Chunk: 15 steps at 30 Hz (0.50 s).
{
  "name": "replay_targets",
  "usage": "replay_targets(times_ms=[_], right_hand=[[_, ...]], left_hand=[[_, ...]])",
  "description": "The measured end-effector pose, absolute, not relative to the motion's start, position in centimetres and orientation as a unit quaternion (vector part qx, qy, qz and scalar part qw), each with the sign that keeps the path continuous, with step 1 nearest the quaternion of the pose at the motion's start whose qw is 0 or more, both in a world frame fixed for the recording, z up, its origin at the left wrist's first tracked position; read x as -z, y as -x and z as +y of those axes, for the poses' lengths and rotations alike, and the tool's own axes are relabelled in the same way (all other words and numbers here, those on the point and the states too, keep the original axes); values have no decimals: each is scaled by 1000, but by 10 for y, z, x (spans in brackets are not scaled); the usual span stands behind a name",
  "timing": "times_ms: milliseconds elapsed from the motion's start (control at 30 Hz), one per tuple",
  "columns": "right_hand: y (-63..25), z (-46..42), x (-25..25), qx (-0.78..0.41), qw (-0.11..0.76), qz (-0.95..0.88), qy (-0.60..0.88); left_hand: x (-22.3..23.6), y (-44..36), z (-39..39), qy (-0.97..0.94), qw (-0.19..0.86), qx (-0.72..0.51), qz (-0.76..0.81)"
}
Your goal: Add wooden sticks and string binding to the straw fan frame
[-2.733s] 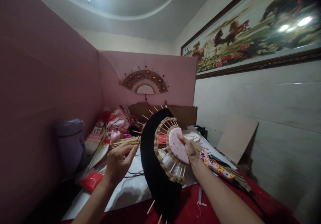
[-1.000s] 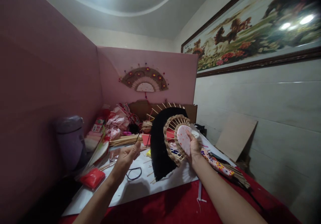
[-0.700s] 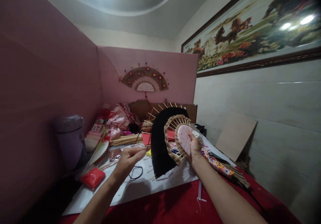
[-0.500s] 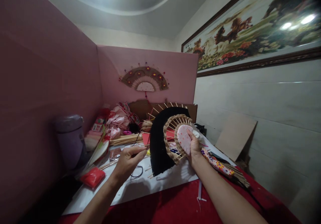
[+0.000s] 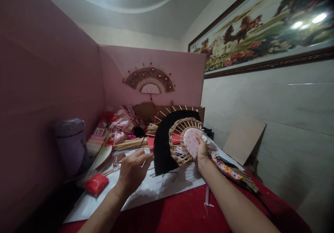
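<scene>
My right hand (image 5: 202, 153) grips a handmade fan by its pale pink, red-dotted half-round base (image 5: 191, 140), thumb on top. A braided tan band (image 5: 173, 142) rings the base, and bare thin sticks cross the gap. Beyond it lies a wide black cloth strip (image 5: 163, 142) with stick ends poking past its outer rim. My left hand (image 5: 134, 168) is pinched closed close by the fan's left edge. What sits between its fingertips is too small to make out; a thin dark cord (image 5: 141, 143) shows just above that hand.
White paper (image 5: 138, 196) covers part of the red tablecloth (image 5: 169, 214). A red packet (image 5: 96, 184), a bundle of sticks (image 5: 127, 144) and pink fabric (image 5: 121, 121) lie left. A purple canister (image 5: 70, 146) stands farther left. Beside my right forearm is a flowered folded fan (image 5: 229, 170). A finished fan (image 5: 150, 79) hangs behind.
The held fan has turned slightly and its lower black corner has risen. My left hand has shifted a little left and rotated, still pinched by the fan's edge. My right hand keeps its grip.
</scene>
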State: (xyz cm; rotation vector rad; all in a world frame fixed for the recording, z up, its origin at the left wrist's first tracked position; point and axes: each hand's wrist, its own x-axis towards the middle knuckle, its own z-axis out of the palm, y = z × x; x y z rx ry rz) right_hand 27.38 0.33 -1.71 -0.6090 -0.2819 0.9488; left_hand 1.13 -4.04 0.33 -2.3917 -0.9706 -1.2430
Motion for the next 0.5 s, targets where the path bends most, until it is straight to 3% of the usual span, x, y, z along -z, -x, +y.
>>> replay_targets(times_ms=[333,500], right_hand=[[-274,0,13,-423,845,-116,307],[-277,-1,14,-415,847,-116,312]], left_hand=[[-7,-11,-42,821,108,482,-287],[-7,-10,-41,842,53,446,-298]])
